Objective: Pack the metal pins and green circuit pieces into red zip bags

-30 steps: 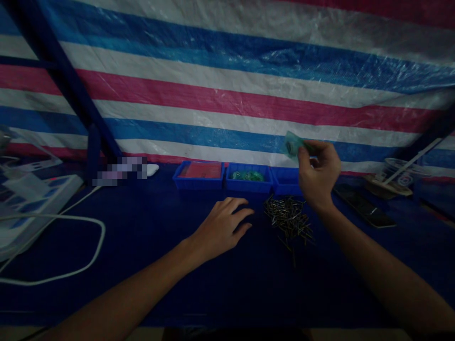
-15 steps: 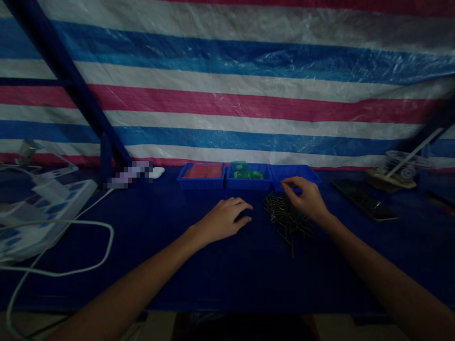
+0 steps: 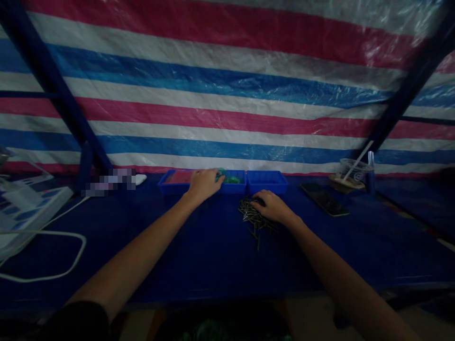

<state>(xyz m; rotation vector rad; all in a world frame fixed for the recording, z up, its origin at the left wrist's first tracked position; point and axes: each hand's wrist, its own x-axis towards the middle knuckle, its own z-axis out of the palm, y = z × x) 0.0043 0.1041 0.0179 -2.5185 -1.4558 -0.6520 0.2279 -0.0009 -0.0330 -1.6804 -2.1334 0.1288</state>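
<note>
Since the earlier frames the left hand (image 3: 204, 183) has moved from the blue table (image 3: 199, 246) up to the middle blue tray (image 3: 232, 185), fingers curled over the green parts (image 3: 231, 179) there, while the right hand (image 3: 270, 206) has dropped its green piece and lies flat, fingers loosely together, on the pile of metal pins (image 3: 253, 217). Flanking trays, a left tray (image 3: 170, 182) and a right tray (image 3: 267, 182), a phone (image 3: 324, 199) and a white cable (image 3: 42, 255) lie around. Whether the left fingertips pinch a green part cannot be told in the dim light.

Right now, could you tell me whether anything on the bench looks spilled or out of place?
The small metal pins lie in a loose heap on the blue bench top, under the right hand, not in the blue trays behind them. A few strays trail toward the front.
</note>
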